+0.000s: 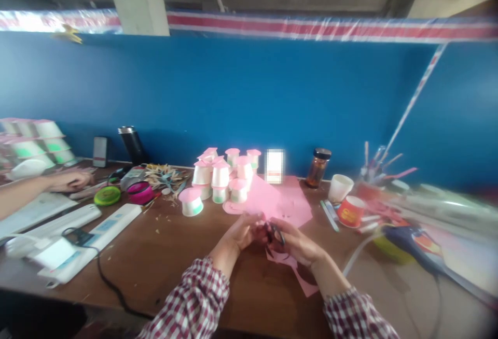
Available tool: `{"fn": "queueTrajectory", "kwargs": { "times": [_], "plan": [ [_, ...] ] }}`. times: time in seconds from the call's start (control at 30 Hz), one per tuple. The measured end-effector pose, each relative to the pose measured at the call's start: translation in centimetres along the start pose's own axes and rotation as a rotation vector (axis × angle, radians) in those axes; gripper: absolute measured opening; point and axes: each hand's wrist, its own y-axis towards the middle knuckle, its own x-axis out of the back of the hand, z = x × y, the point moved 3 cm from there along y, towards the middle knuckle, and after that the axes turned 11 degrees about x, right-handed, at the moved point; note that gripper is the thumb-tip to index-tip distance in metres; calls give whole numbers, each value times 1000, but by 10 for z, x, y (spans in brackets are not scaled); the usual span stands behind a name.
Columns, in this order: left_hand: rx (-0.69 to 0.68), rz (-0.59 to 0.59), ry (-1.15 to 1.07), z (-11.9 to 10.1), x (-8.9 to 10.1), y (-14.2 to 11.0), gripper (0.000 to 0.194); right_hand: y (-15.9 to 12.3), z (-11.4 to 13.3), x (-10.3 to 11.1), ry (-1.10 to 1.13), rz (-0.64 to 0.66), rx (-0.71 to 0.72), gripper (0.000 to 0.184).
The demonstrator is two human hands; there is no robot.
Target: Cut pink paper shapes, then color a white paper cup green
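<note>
My right hand (299,243) is closed around the dark handles of a pair of scissors (277,234). Close against it, my left hand (246,232) pinches a small piece of pink paper (263,216); its exact shape is mostly hidden by the fingers. A cut strip of pink paper (305,282) hangs or lies below the right hand. Larger pink paper sheets (290,199) lie flat just beyond both hands. To their left, white paper cups (220,175) with pink paper on top stand upside down, some of them stacked.
On the left, another person's hand (75,178) rests near power strips (112,235) and a black cable. A dark flask (131,144) leans at the back. At right are a brown jar (319,168), a red paper cup (351,211) and a glue gun (414,245).
</note>
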Motion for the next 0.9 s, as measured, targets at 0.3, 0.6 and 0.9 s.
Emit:
{"fn": "queueTrajectory", "kwargs": {
  "times": [0.3, 0.6, 0.9],
  "plan": [
    [-51, -120, -167, -2, -3, 3, 22, 8, -10, 12, -149, -188, 28, 40],
    [-99, -447, -339, -6, 6, 16, 10, 9, -4, 22, -263, -544, 149, 55],
    [-56, -476, -373, 0, -14, 34, 7, 10, -4, 26, -638, -532, 364, 33]
  ]
}}
